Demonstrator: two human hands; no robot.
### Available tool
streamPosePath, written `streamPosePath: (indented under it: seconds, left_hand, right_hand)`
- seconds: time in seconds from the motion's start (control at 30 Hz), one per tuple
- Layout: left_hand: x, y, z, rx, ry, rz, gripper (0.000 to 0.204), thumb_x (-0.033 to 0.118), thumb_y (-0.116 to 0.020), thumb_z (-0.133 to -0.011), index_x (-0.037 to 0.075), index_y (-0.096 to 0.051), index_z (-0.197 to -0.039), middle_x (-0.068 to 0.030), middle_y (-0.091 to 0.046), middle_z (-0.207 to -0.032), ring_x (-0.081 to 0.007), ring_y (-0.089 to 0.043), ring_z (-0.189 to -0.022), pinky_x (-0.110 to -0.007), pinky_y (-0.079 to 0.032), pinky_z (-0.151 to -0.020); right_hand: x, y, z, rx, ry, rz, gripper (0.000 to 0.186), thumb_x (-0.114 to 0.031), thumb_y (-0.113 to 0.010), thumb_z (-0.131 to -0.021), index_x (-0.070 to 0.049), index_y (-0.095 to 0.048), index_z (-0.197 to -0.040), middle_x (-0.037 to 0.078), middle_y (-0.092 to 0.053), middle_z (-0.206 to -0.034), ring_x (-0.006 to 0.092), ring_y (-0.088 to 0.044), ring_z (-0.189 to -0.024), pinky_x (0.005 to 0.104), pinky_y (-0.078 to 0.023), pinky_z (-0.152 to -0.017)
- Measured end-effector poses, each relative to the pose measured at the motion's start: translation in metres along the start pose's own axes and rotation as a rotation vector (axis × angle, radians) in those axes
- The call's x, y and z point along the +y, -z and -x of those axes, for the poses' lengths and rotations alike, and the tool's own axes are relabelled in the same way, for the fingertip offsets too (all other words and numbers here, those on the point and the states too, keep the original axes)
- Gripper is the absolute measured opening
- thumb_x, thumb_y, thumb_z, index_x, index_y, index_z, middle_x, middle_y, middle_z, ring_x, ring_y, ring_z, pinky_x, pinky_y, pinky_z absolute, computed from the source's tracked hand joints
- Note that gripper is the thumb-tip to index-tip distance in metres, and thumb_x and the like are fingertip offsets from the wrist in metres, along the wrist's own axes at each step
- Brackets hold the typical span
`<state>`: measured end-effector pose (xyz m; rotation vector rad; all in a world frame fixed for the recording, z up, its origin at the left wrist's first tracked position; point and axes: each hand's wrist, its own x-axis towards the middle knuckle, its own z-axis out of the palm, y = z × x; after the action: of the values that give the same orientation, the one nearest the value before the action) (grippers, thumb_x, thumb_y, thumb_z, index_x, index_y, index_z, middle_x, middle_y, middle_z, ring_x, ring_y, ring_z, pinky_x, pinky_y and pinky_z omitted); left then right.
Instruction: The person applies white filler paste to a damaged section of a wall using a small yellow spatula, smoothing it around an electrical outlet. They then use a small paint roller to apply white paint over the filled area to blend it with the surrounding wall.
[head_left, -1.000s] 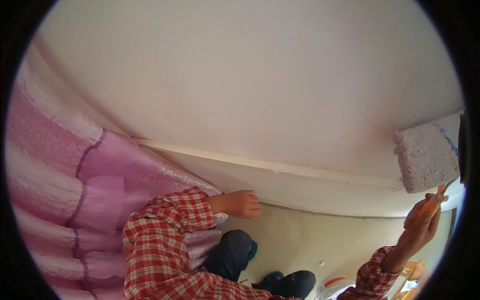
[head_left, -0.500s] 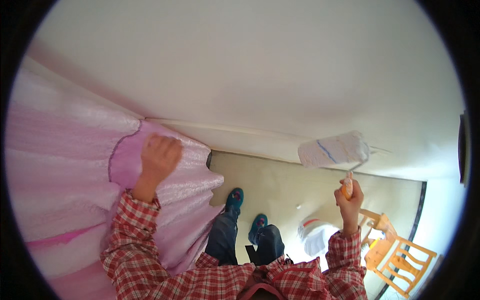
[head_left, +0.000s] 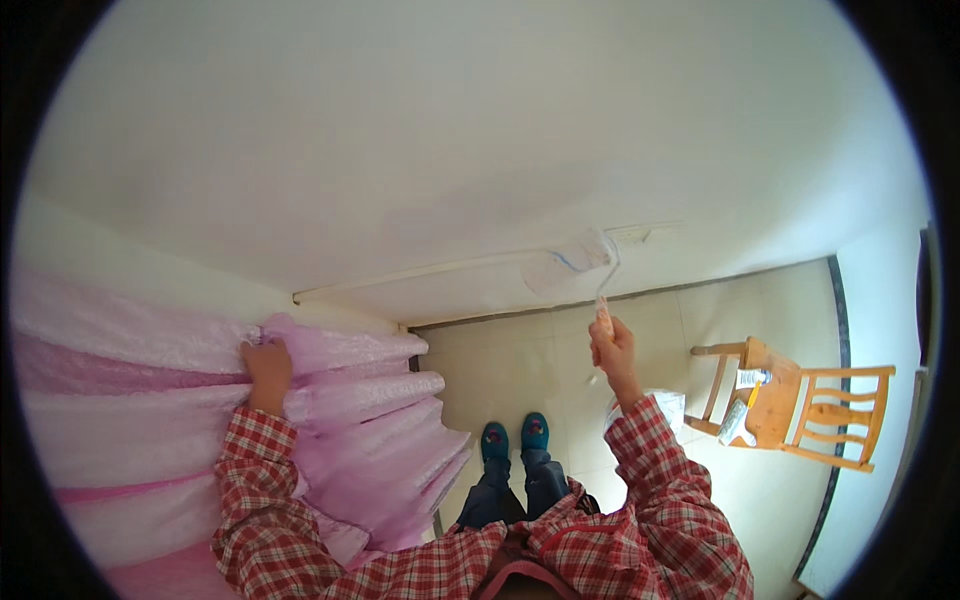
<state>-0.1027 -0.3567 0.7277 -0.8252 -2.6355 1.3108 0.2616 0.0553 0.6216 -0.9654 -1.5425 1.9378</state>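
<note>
My right hand (head_left: 613, 352) is wrapped round the handle of a paint roller (head_left: 570, 264), held up in front of me. Its pale sleeve, marked with a blue stripe, is at the white wall (head_left: 450, 130); whether it touches the wall is hard to tell. At the left, my left hand (head_left: 266, 372) has its fingers closed on the upper edge of a pink curtain (head_left: 370, 435), which hangs in shiny folds below and beside it.
A wooden chair (head_left: 845, 415) stands at the right, with a brush (head_left: 738, 420) and other small tools on its seat. Partly behind my right forearm is a white container (head_left: 664, 408). A ledge (head_left: 410, 272) runs along the wall. My teal slippers (head_left: 535, 432) are on the tiled floor.
My left hand has come down and taken hold of the curtain, which has moved away from the wall corner. The roller in my right hand has shifted left. My feet now stand side by side.
</note>
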Motion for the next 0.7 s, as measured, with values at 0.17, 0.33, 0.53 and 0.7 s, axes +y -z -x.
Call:
streamPosePath:
  seconds: [0.17, 0.33, 0.53, 0.7]
  left_hand:
    - [-0.05, 0.087, -0.015, 0.486, -0.171, 0.143, 0.016, 0.018, -0.059, -0.081, 0.008, -0.06, -0.093, -0.0077, -0.063, -0.079, -0.0208, -0.06, -0.079, -0.04, -0.039, -0.08]
    - [-0.107, 0.149, -0.008, 1.024, -0.302, 0.222, 0.017, 0.017, -0.066, -0.078, 0.007, -0.059, -0.091, -0.0057, -0.061, -0.083, -0.0229, -0.057, -0.081, -0.044, -0.039, -0.085]
    - [-0.179, 0.237, -0.018, 1.594, -0.102, 0.225, 0.034, 0.026, -0.062, -0.085, 0.01, -0.057, -0.115, -0.0053, -0.058, -0.117, -0.0252, -0.052, -0.105, -0.041, -0.038, -0.092]
    - [-0.209, 0.345, -0.033, 1.782, 0.024, 0.214, 0.038, 0.031, -0.062, -0.084, 0.015, -0.058, -0.118, -0.0042, -0.054, -0.117, -0.0216, -0.05, -0.11, -0.037, -0.041, -0.09]
  right_hand:
    - [0.0, -0.027, -0.009, 0.05, -0.032, -0.187, 0.027, -0.031, -0.059, -0.089, -0.008, -0.051, -0.077, -0.003, -0.044, -0.051, 0.0053, -0.039, -0.038, 0.0212, -0.03, -0.035]
    - [-0.007, -0.05, -0.01, 0.076, -0.022, -0.263, 0.029, -0.033, -0.061, -0.088, -0.009, -0.05, -0.076, -0.003, -0.043, -0.05, 0.0055, -0.039, -0.037, 0.0213, -0.029, -0.034]
    - [-0.073, -0.091, 0.006, 0.064, 0.111, -0.281, 0.028, -0.03, -0.062, -0.087, -0.007, -0.05, -0.076, -0.003, -0.042, -0.049, 0.0054, -0.037, -0.037, 0.0213, -0.029, -0.035]
    - [-0.164, -0.119, 0.018, -0.027, 0.318, -0.305, 0.026, -0.028, -0.061, -0.087, -0.007, -0.05, -0.075, -0.002, -0.043, -0.05, 0.0053, -0.038, -0.038, 0.0218, -0.03, -0.035]
